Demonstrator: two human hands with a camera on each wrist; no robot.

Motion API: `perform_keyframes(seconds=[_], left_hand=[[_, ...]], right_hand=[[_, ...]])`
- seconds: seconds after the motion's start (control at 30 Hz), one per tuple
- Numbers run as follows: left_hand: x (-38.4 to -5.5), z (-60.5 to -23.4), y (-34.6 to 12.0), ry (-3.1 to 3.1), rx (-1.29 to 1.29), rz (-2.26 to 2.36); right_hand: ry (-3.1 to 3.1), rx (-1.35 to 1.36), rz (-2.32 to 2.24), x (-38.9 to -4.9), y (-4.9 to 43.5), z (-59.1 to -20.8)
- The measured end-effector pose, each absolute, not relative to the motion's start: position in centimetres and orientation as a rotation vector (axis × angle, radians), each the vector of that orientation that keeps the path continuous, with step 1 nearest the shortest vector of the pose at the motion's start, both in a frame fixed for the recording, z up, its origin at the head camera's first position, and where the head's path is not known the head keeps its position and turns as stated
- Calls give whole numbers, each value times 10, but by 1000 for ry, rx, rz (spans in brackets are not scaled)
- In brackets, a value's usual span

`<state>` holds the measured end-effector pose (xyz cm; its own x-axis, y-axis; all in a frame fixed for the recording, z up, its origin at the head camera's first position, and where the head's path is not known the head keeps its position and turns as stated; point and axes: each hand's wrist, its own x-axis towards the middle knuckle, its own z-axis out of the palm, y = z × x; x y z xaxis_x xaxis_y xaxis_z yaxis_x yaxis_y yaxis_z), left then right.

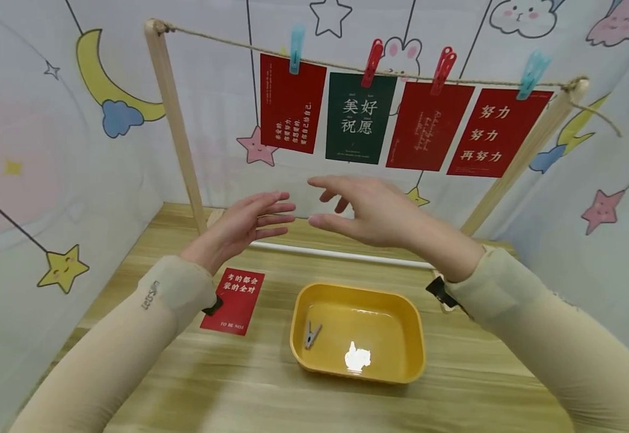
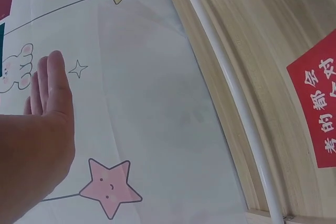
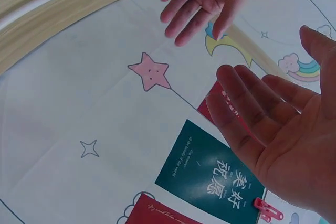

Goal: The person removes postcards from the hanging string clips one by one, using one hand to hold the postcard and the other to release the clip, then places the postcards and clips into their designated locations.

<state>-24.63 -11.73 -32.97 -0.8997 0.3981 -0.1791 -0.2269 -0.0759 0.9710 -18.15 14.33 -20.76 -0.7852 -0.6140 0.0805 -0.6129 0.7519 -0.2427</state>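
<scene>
Both hands hover in mid-air below the hanging cards, holding nothing. My left hand (image 1: 249, 224) has its fingers extended toward the right. Opposite it, my right hand (image 1: 371, 207) points left with its fingers and thumb spread apart. Above them a twine line (image 1: 228, 42) carries a red card (image 1: 291, 102), a green card (image 1: 359, 120), a second red card (image 1: 428, 126) and a third red card (image 1: 501, 132). Blue clothespins (image 1: 296, 51) pin the outer two cards, red clothespins (image 1: 373, 63) the inner two. In the right wrist view, the green card (image 3: 202, 169) appears behind the right hand (image 3: 283, 140).
A red card (image 1: 233, 304) lies on the wooden table (image 1: 184, 385) below the left forearm. Right of it stands a yellow tray (image 1: 358, 376) holding a grey clothespin (image 1: 311, 335). Wooden posts (image 1: 176, 132) hold the twine, and a white rod (image 1: 341, 255) runs along the back.
</scene>
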Motion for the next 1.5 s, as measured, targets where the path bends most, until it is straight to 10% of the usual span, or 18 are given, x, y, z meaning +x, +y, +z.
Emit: perform_keyframes(seconds=[1.5], left_hand=[[-295,-297,-91,1692,169,2392]], right_hand=[[3250,-1035,-489,-212,121,-109]])
